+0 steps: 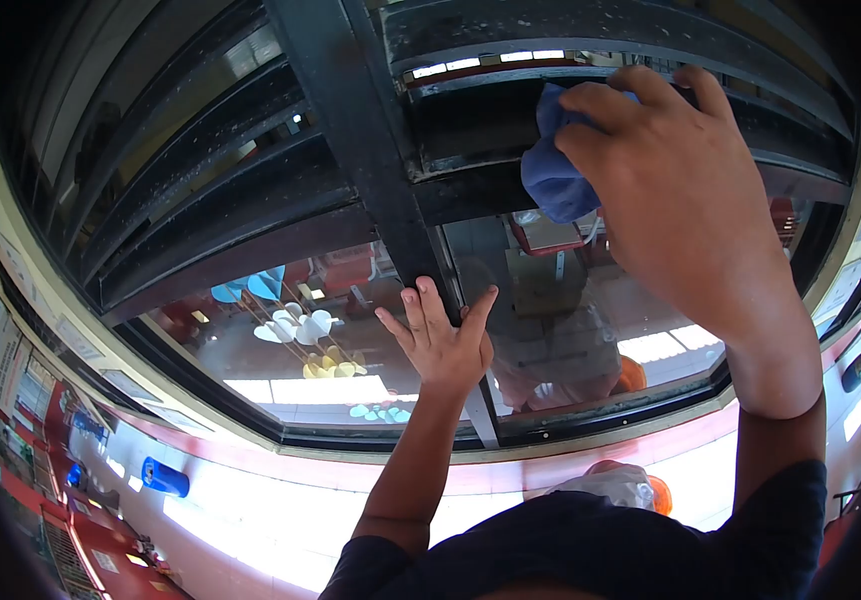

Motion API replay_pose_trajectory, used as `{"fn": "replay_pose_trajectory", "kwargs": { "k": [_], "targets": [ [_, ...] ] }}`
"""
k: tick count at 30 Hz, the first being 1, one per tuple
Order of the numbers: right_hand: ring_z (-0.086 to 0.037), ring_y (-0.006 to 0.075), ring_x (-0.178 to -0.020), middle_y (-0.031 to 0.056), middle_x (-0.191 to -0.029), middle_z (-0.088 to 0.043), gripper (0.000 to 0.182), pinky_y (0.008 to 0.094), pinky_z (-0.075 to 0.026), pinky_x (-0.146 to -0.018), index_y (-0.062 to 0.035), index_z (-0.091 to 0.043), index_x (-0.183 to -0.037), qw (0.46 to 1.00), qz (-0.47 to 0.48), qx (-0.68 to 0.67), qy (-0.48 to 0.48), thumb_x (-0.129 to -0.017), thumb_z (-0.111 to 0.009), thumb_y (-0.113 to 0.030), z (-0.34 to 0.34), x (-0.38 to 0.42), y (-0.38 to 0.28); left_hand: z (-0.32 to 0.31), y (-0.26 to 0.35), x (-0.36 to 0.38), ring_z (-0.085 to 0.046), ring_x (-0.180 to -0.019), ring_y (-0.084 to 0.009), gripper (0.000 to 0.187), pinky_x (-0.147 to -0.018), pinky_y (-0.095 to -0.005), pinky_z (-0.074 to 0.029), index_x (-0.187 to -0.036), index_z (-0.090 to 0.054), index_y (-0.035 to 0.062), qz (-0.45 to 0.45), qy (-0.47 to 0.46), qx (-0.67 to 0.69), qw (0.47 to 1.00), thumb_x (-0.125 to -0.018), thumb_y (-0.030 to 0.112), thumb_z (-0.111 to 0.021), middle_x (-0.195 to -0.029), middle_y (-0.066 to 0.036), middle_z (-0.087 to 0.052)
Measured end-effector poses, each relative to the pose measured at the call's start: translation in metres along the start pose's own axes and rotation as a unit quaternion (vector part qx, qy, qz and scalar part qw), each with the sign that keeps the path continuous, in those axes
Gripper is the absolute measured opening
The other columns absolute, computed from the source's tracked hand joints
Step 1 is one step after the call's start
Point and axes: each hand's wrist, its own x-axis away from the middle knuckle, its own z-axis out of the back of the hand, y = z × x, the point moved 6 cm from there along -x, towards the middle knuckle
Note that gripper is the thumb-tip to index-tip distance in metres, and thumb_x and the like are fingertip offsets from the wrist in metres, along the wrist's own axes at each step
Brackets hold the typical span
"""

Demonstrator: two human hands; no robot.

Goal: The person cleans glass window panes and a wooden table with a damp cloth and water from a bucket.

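Observation:
My right hand (675, 190) is closed around a crumpled blue cloth (558, 165) at the upper right. The cloth lies against a dark slat (470, 125) of the louvred window, just above the lower glass pane (550, 300). Some fingertips reach over the slat. Lower and near the middle, my left hand (440, 335) rests with fingers spread on the dark upright frame bar (405, 230) between the two panes. It holds nothing.
Behind the left pane hang paper shapes (295, 325) in blue, white and yellow. Below the window run a pale sill (450, 470) and a bright floor. A blue bin (165, 478) stands at lower left. Near my body are a plastic bag (610, 488) and an orange item (661, 494).

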Motion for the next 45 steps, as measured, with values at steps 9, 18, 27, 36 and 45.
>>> {"fn": "replay_pose_trajectory", "kwargs": {
  "k": [9,18,27,36,45],
  "targets": [
    [-0.065,0.0263,-0.089,0.0052,-0.089,-0.064,0.025,0.0402,-0.053,-0.071,-0.0100,-0.071,-0.099,0.983,0.098,-0.147,0.046,-0.075,-0.070,-0.005,-0.012,-0.046,-0.040,-0.001,-0.002,0.004,-0.008,-0.153,-0.0385,0.035,-0.114,-0.0713,-0.006,-0.109,-0.073,0.0383,-0.007,0.005,-0.007,1.000,-0.085,0.016,-0.062,-0.162,-0.024,-0.020],
    [-0.067,0.0283,-0.082,0.0074,-0.083,-0.066,0.023,0.0407,-0.053,-0.071,-0.0083,-0.076,-0.093,0.983,0.139,-0.096,-0.071,-0.073,-0.068,-0.001,-0.005,-0.049,-0.016,0.002,-0.003,0.002,-0.010,-0.154,-0.0355,0.029,-0.115,-0.0695,-0.008,-0.105,-0.075,0.0348,0.008,0.032,0.014,0.999,-0.087,0.017,-0.060,-0.162,-0.021,-0.024],
    [-0.068,0.0321,-0.083,0.0104,-0.088,-0.071,0.016,0.0412,-0.054,-0.076,-0.0088,-0.075,-0.088,0.978,0.117,-0.157,-0.075,-0.077,-0.065,-0.004,0.001,-0.068,-0.017,0.004,-0.004,0.002,-0.012,-0.153,-0.0359,0.031,-0.115,-0.0691,-0.010,-0.106,-0.074,0.0341,0.013,0.036,0.015,0.999,-0.091,0.015,-0.056,-0.161,-0.020,-0.025],
    [-0.069,0.0303,-0.085,0.0102,-0.090,-0.072,0.018,0.0409,-0.054,-0.077,-0.0078,-0.076,-0.090,0.968,0.198,-0.121,-0.092,-0.079,-0.062,-0.009,-0.014,-0.072,-0.018,0.005,-0.002,0.003,-0.012,-0.153,-0.0366,0.031,-0.115,-0.0694,-0.011,-0.106,-0.074,0.0333,0.016,0.032,0.014,0.999,-0.092,0.015,-0.055,-0.161,-0.021,-0.025],
    [-0.068,0.0295,-0.082,0.0081,-0.085,-0.069,0.012,0.0409,-0.054,-0.074,-0.0081,-0.075,-0.083,0.978,0.166,-0.112,-0.060,-0.078,-0.065,-0.010,-0.013,-0.075,-0.036,0.004,-0.004,0.003,-0.013,-0.153,-0.0376,0.030,-0.116,-0.0687,-0.011,-0.106,-0.074,0.0338,0.008,0.028,0.012,1.000,-0.090,0.014,-0.058,-0.161,-0.023,-0.025]
  ]
}}
